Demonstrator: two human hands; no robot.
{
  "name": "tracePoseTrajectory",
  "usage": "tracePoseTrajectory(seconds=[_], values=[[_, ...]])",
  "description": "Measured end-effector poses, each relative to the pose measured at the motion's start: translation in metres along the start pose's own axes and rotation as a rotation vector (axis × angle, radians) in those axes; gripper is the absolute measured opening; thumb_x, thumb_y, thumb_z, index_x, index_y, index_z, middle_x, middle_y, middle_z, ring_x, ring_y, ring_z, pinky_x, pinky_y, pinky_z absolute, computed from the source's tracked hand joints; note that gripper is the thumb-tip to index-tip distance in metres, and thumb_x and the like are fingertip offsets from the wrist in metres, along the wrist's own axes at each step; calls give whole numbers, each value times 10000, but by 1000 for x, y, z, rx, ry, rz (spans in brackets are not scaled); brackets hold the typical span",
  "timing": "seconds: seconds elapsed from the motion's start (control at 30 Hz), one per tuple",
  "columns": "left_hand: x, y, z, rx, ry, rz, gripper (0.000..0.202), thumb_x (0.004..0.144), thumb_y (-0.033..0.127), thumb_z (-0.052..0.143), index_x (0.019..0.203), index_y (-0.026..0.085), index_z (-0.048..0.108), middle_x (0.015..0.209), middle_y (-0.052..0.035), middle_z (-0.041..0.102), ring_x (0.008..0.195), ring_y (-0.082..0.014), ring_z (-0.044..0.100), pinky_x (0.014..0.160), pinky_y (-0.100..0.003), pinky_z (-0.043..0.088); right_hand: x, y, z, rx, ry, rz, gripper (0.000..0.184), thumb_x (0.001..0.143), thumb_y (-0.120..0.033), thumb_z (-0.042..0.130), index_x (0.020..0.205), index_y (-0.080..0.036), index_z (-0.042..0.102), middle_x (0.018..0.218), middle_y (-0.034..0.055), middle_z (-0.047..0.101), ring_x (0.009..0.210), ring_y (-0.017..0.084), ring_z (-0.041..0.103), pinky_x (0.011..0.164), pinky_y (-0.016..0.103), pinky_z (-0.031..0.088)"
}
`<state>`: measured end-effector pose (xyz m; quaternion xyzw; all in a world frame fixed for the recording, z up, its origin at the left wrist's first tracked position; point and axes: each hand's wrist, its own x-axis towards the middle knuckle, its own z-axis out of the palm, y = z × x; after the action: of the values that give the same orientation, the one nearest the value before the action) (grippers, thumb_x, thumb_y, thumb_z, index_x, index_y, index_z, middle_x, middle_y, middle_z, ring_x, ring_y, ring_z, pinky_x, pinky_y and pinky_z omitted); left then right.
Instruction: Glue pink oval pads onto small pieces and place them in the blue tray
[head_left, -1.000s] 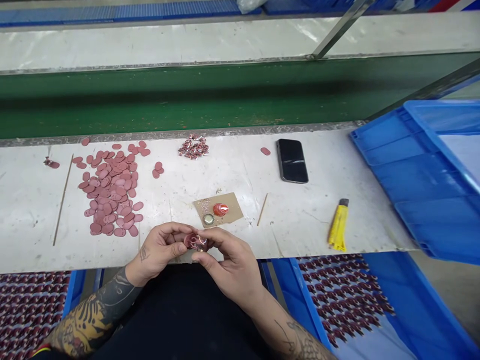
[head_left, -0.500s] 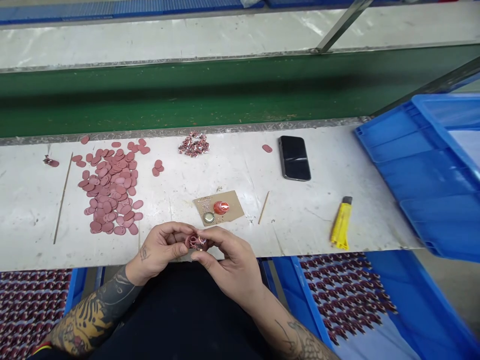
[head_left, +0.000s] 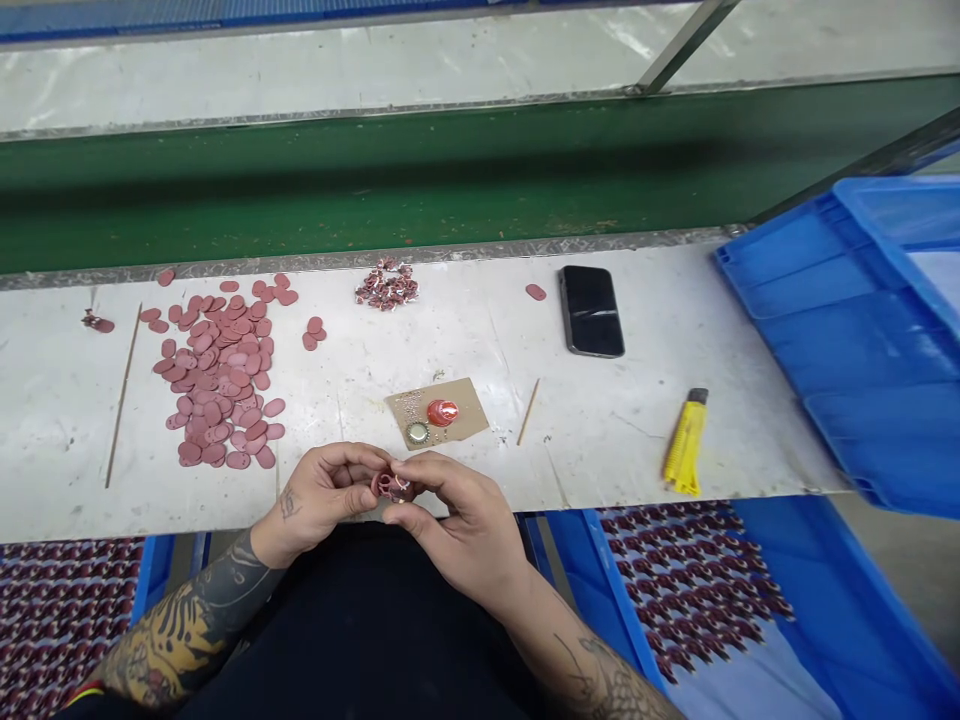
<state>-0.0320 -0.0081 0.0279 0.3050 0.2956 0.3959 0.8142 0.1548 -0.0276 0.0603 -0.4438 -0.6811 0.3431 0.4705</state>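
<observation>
While left hand (head_left: 321, 497) and right hand (head_left: 466, 522) pinch it, the small piece (head_left: 391, 487) shows reddish, glinting curls.

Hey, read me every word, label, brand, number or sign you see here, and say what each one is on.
There's no readable text anywhere.
Phone: dark screen, no lettering visible.
Yellow item with a black end: too blurred to tell.
Held piece: too small to tell.
Wrist tattoo: too small to tell.
</observation>
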Motion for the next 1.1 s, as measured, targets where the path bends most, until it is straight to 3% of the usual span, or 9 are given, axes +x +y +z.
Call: tracePoseTrajectory(seconds=[0.4, 0.8, 1.1], values=[[3, 0, 1, 59, 35, 39, 212, 732, 107, 833, 922, 180, 773, 1064, -66, 733, 887, -148, 726, 768, -204, 586, -1, 3, 0, -17, 1, -7, 276, 859, -284, 769, 1105, -228, 655, 889, 35, 746, 715, 151, 706, 681, 292, 607], [6, 0, 1, 105, 39, 84, 231, 663, 163, 888, 864, 170, 776, 988, -74, 726, 815, -163, 715, 719, -258, 596, 2, 0, -3, 40, -48, 63, 261, 827, -270, 798, 1033, -239, 641, 850, 9, 763, 725, 165, 731, 644, 272, 594], [5, -1, 3, 106, 26, 114, 224, 679, 135, 872, 879, 198, 793, 997, -59, 718, 820, -156, 726, 722, -243, 606, -1, 2, -6, 19, -77, 2, 270, 853, -243, 767, 1084, -246, 626, 884, 25, 751, 765, 175, 737, 668, 292, 614]])
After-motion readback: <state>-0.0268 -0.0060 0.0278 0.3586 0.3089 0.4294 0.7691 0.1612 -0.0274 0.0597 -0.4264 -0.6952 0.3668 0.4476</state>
